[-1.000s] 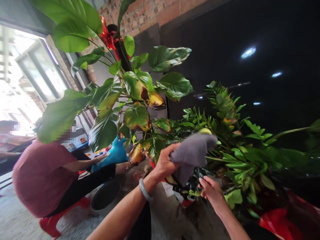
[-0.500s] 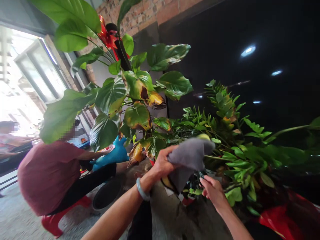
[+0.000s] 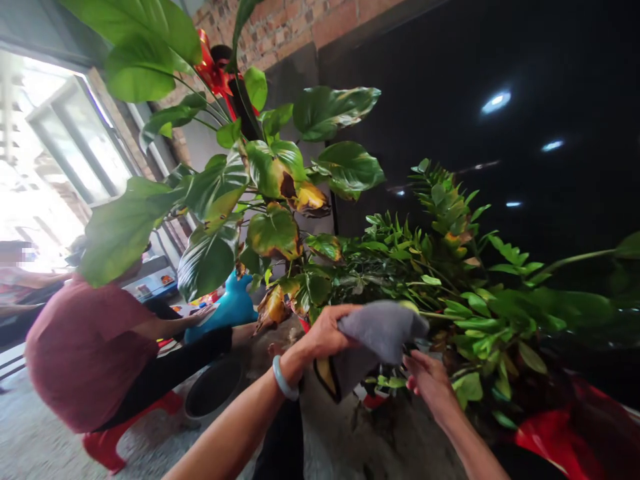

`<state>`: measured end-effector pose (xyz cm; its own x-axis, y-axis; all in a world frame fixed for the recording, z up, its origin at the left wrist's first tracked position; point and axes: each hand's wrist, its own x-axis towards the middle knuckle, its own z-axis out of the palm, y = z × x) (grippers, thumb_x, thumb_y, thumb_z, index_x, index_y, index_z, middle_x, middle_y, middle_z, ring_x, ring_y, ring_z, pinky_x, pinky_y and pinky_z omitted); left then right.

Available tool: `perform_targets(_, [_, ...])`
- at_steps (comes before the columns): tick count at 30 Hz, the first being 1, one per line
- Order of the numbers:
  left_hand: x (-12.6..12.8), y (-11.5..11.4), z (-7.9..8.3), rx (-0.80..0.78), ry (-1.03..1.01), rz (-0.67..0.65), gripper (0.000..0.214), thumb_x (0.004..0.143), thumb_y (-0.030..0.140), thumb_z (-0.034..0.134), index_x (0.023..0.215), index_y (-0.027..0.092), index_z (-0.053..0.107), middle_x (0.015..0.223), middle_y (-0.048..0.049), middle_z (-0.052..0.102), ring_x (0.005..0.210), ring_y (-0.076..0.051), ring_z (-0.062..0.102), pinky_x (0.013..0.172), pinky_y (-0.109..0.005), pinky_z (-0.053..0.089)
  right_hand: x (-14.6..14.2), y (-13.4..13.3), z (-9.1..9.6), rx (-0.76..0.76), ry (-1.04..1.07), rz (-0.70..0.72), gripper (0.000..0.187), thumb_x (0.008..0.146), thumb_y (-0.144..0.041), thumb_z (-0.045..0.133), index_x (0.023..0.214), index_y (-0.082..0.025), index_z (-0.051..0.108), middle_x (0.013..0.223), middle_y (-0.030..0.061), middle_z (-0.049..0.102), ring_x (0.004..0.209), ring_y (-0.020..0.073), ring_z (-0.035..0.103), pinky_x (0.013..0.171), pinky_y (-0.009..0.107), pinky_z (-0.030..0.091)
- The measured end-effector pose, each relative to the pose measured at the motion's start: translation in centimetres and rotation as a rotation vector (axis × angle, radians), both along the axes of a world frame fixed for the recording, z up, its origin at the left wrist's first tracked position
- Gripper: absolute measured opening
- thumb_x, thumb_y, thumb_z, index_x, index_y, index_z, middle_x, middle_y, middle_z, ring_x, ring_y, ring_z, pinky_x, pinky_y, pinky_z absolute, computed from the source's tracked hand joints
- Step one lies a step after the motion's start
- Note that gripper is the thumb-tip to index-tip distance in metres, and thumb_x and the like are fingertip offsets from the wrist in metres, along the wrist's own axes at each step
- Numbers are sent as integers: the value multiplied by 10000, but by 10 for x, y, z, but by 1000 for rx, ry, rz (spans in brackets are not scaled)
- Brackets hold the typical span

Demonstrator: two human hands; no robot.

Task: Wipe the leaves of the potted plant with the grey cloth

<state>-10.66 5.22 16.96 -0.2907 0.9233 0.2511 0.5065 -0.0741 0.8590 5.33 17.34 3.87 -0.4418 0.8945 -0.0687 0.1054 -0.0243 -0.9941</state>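
Note:
My left hand, with a pale bangle on its wrist, is closed on a grey cloth. The cloth has a yellow patch with dark edging at its hanging lower corner, and it drapes in front of the plants. Just below the cloth's right end, my right hand is pinched at the fingertips on something small and dark, too unclear to name. Around both hands grow glossy green leaves of a low potted plant. A tall plant with large, partly yellow and brown leaves rises beyond my left hand.
At left a person in a pinkish-red shirt sits on a red stool, beside a dark basin and a blue object. Another person is at the far left edge. A glossy black wall stands behind, and red wrapping lies lower right.
The grey cloth has shifted slightly down, and its yellow-patched corner shows more. My right hand has moved a little to the right. The seated person has leaned left.

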Motion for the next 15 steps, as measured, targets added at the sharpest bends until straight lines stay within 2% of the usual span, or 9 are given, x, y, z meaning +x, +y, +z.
perform_targets(2, [-4,13,8,135,-76,191,514,502,198,755,1011,140,717,873,-8,688,842,-198,596,769,-259,469,-2,-2,3,0,16,10,347,532,-582,550,483,-244,487,394,-17,447,380,162,460,377,280,316])
perform_targets(4, [-5,22,2,189,-114,305,512,506,177,743,1014,132,707,839,3,673,811,-182,582,745,-249,466,-4,-3,6,7,27,23,353,523,-589,561,486,-249,476,384,-27,423,384,161,453,375,278,312])
perform_targets(6, [-2,18,-13,92,-102,268,486,500,130,711,986,127,716,769,24,651,752,-157,558,690,-221,452,-5,-3,7,17,34,48,352,511,-589,567,480,-250,477,374,-34,406,380,152,422,371,278,303])
perform_targets(8, [3,4,-28,-101,-66,92,444,491,109,690,932,130,736,702,42,626,698,-138,532,635,-198,426,-3,-2,8,27,41,82,345,506,-580,568,471,-249,480,372,-40,398,383,143,396,371,276,295])
perform_targets(10, [5,-16,-34,-245,-46,-70,416,497,116,686,908,138,748,684,51,616,675,-128,522,618,-190,408,-1,-3,10,36,46,115,333,499,-568,563,468,-244,494,377,-42,402,382,135,382,375,275,293])
perform_targets(11, [4,-24,-32,-270,-55,-105,408,503,123,689,906,140,750,690,49,619,678,-128,526,625,-191,407,1,-4,12,38,46,128,329,499,-565,553,471,-241,505,380,-41,412,376,133,378,376,276,294])
perform_targets(13, [-2,-35,-20,-224,-108,-57,423,491,139,719,913,139,747,715,41,632,705,-137,543,661,-198,418,3,-5,14,37,41,141,323,503,-559,538,470,-238,515,382,-37,430,356,129,377,376,277,298])
perform_targets(15, [-10,-34,-7,-100,-180,78,465,462,170,757,926,137,739,738,31,642,733,-151,556,700,-214,434,2,-6,15,30,29,136,324,516,-558,532,454,-242,488,384,-29,449,337,125,379,371,277,301])
